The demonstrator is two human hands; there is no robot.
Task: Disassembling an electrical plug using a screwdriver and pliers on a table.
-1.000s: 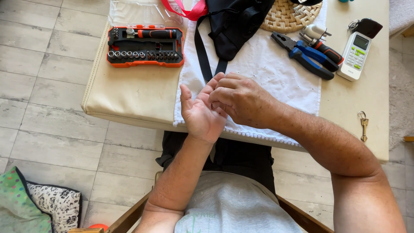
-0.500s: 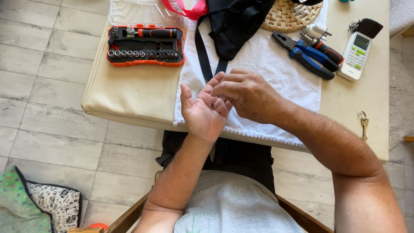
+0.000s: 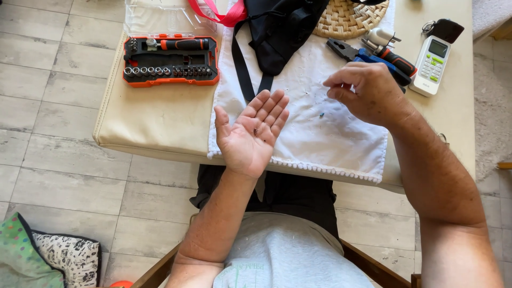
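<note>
My left hand (image 3: 252, 133) is held palm up over the near edge of the white cloth (image 3: 341, 138), fingers spread. A few tiny dark specks, maybe small screws (image 3: 256, 131), lie in the palm. My right hand (image 3: 368, 92) hovers over the cloth to the right, thumb and fingertips pinched together; whether it holds anything is too small to tell. A tiny blue bit (image 3: 321, 114) lies on the cloth between the hands.
An orange and black screwdriver bit set (image 3: 170, 61) lies open at the left of the beige table (image 3: 154, 122). A black strapped bag (image 3: 282, 32), woven coaster (image 3: 349, 18), blue-handled pliers (image 3: 368, 53), white remote (image 3: 431, 64) and keys (image 3: 442, 29) lie farther back.
My right hand has lifted off the left palm and moved right over the cloth. The left palm now shows open, with small dark specks in it.
</note>
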